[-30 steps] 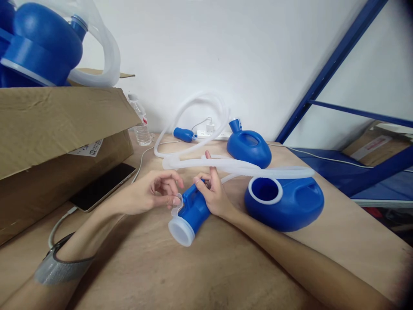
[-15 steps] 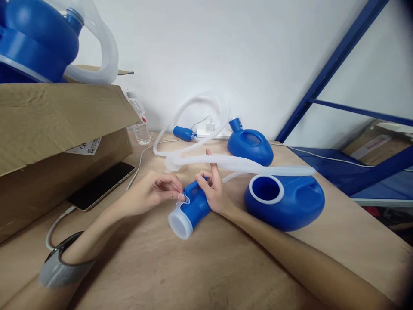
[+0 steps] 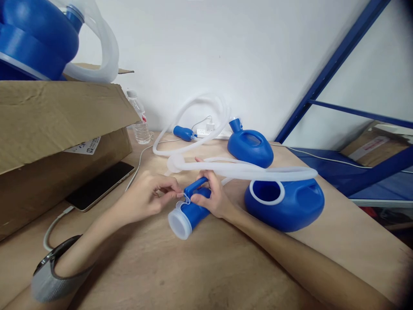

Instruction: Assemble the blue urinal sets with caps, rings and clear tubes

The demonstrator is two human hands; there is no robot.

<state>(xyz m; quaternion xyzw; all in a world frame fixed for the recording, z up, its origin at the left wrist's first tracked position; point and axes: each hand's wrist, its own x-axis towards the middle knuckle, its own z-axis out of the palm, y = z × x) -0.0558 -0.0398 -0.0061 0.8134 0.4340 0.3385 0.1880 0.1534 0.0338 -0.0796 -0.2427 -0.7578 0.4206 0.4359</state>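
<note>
A blue cylindrical piece with a handle (image 3: 197,214) lies tilted on the table, a translucent white cap (image 3: 180,224) on its near end. My left hand (image 3: 155,196) pinches the thin clear strap (image 3: 186,199) of that cap beside the handle. Around the body and handle of the blue piece, my right hand (image 3: 213,196) is closed. A translucent hose (image 3: 258,172) runs just behind my right hand and passes over the rim of a blue bottle (image 3: 300,206) with a wide, white-rimmed mouth.
Farther back are another blue bottle (image 3: 250,148), a coiled hose with a small blue piece (image 3: 183,133), a power strip (image 3: 222,135) and a water bottle (image 3: 141,125). At left, a cardboard box (image 3: 64,116) stands behind a phone (image 3: 101,186). Blue shelving (image 3: 335,64) is at right.
My right hand's fingers have shifted on the handle, and its raised finger has lowered. The hose behind it has dropped slightly. My left hand has moved a little, still pinching the strap.
</note>
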